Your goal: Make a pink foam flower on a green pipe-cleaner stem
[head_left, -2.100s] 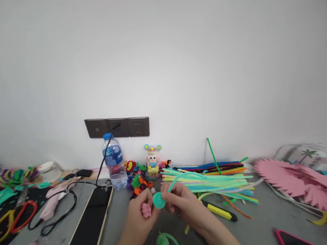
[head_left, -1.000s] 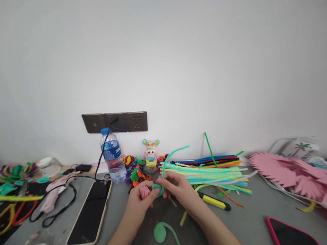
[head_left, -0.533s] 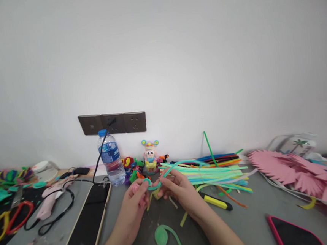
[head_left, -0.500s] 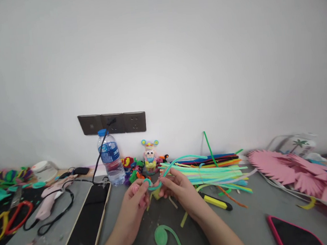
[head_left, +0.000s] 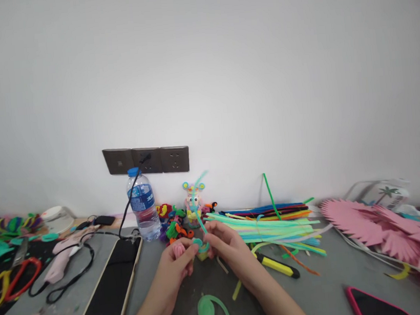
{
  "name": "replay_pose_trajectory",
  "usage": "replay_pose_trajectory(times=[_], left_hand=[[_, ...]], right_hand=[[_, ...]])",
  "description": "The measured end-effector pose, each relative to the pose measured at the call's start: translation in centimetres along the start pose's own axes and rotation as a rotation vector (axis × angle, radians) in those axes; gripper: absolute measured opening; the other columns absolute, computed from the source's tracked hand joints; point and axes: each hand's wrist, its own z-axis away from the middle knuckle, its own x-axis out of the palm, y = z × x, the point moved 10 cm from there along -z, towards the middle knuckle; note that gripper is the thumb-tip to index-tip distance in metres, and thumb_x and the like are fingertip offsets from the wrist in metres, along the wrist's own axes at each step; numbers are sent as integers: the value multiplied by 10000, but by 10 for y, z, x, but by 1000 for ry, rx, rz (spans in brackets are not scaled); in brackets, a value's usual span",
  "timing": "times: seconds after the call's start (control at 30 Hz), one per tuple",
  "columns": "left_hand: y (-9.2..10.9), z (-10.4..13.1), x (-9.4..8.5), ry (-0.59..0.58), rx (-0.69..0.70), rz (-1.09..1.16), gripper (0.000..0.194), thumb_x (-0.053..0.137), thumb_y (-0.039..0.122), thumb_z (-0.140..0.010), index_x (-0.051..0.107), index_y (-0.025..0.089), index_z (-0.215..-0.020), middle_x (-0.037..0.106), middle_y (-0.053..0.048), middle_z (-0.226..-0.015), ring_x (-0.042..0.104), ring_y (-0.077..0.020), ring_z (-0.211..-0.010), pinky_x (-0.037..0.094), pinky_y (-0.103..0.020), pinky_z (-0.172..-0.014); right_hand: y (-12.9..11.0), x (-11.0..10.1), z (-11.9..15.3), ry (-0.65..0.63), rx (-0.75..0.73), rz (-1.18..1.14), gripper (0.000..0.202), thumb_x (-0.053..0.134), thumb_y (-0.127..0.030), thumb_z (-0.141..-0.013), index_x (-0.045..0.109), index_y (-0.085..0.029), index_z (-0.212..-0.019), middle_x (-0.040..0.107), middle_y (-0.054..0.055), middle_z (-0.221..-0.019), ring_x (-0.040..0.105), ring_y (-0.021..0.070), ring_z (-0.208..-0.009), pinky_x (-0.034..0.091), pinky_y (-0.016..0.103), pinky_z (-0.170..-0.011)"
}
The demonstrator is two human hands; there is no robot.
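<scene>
My left hand is closed, its thumb and finger pinching the curled end of a turquoise pipe cleaner. A pink piece shows among the same fingers; its kind is unclear. Close on the right, my right hand pinches the pipe cleaner beside the curl, and its free end rises past the fingers, blurred. A small yellow-green thing sits just below the curl, partly hidden. Nearer me lies a green pipe cleaner wound into a flat disc with a loose tail. Behind the hands stands a small figure with round ears.
A bundle of pipe cleaners lies right of the hands, with a yellow cutter before it. At left are a water bottle, a phone, a pink glue gun and scissors. Pink cut paper lies far right.
The pipe cleaner's free end has swung from pointing right to standing up in front of the figure. Both hands keep hold of it and have shifted only slightly.
</scene>
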Motion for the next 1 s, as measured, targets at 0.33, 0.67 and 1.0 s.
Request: replay_pose_trajectory(times=[0.33,0.67,1.0], left_hand=[[15,1,-5,53,126,-66,401,802,485,-581,619,140,-675,466,70,-484,382,-59,-425,293,-181,-423],[24,-4,-1,9,312,-448,202,700,331,-709,652,148,-780,602,8,-593,525,-140,-547,407,-239,-548],[34,19,30,-195,544,-679,120,445,84,-806,445,204,-817,490,-10,-799,481,-175,-749,395,-276,-706]], right_hand=[[15,8,-1,-76,47,165,415,762,-540,-653,575,-171,-687,527,-50,-524,474,93,-454,375,226,-490],[19,5,6,-67,197,-147,362,807,-442,-651,643,-126,-718,541,-38,-575,434,51,-457,330,193,-476],[35,18,15,-174,348,-98,338,805,-405,-654,618,-127,-698,612,-20,-616,483,37,-460,320,160,-453]])
